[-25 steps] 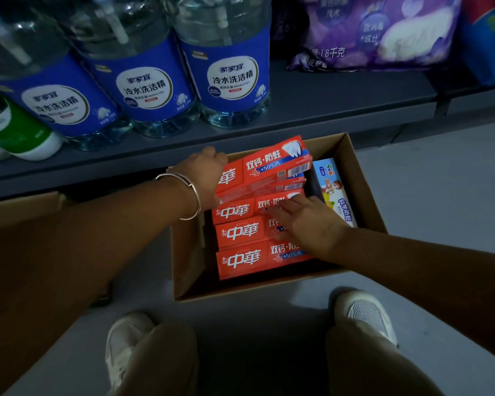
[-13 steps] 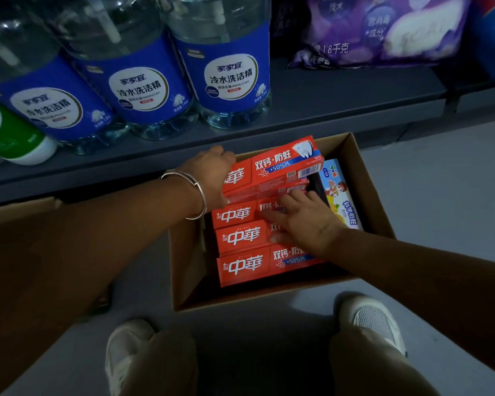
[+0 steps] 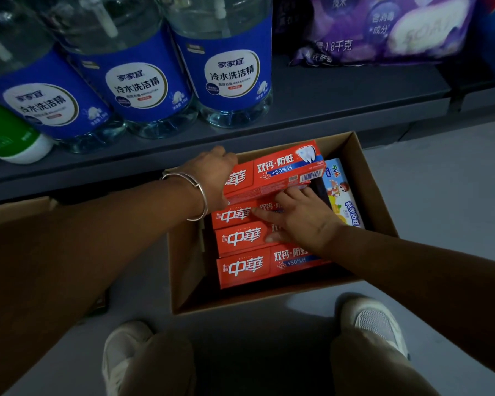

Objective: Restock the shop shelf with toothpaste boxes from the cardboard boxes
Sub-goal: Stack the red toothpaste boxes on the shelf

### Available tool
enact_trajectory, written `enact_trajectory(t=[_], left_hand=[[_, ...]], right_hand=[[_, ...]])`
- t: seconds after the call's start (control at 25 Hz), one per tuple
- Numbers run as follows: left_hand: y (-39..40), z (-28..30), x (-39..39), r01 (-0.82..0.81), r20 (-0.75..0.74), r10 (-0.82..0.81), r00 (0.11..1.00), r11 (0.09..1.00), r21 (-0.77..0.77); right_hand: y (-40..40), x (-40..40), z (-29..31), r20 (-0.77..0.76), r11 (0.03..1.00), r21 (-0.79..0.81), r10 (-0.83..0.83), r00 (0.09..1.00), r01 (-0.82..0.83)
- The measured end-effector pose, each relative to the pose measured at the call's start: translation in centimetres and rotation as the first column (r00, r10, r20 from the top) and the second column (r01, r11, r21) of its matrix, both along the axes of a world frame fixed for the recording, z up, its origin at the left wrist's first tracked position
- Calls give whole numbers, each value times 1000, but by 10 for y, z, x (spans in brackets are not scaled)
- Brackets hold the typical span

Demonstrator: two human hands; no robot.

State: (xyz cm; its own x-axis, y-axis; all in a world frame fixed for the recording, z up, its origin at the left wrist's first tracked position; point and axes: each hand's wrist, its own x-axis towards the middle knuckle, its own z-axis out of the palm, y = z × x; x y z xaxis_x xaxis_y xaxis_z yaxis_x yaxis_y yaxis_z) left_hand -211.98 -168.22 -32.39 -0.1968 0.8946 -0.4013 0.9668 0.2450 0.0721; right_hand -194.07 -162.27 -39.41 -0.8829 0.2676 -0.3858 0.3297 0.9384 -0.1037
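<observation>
Head view, left hand: the left hand [image 3: 212, 175] clasps the left end of the top toothpaste box [image 3: 280, 168], fingers wrapped over its far edge; a bangle [image 3: 196, 192] sits on the wrist.

Head view, right hand: the right hand [image 3: 300, 218] lies palm down on the packed rows just under and nearer than the lifted box, fingertips [image 3: 287, 192] touching the box's near lower edge. It presses rather than clasps; I see nothing enclosed in it.

Head view, change: compared with a second ago, the right end of the gripped box is tipped a little higher and the right fingers have slid up under its near edge. The rows below have not shifted.

Head view, where the goods are: the red toothpaste boxes [image 3: 252, 265] lie flat, side by side, in the cardboard box [image 3: 363, 178] on the floor. Right of the grip, a pale box with a cartoon [image 3: 342, 192] stands along the carton wall.

Head view, shelf: beyond the grip, the shelf [image 3: 340, 90] holds blue-labelled bottles [image 3: 232, 72] and a purple bag [image 3: 389, 27]; no toothpaste shows there.

Meaning: the top box appears to be coming free of the stack, so the step in hand looks like lifting it out. Shelving has not begun in this view.
</observation>
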Motion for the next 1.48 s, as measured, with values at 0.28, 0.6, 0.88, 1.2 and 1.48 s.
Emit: enact_trajectory(t=[0.28,0.6,0.88,1.2,1.48], left_hand=[[0,-4,1,17,9,-17,1000,1000,3],[-2,-1,-3,28,24,-29,999,999,17],[-21,50,-4,71,-31,-69,997,994,81],[-57,197,-6,61,-117,-27,993,950,306],[-61,323,-27,86,-218,5,976,909,408]], right_hand=[[-3,-3,-4,29,997,37,70,997,-71],[-13,-8,-7,35,999,24,29,999,-30],[-34,1,36,-47,987,146,74,996,-67],[-43,24,167,-484,925,379,209,850,-12],[-29,7,285,-564,807,586,349,748,65]])
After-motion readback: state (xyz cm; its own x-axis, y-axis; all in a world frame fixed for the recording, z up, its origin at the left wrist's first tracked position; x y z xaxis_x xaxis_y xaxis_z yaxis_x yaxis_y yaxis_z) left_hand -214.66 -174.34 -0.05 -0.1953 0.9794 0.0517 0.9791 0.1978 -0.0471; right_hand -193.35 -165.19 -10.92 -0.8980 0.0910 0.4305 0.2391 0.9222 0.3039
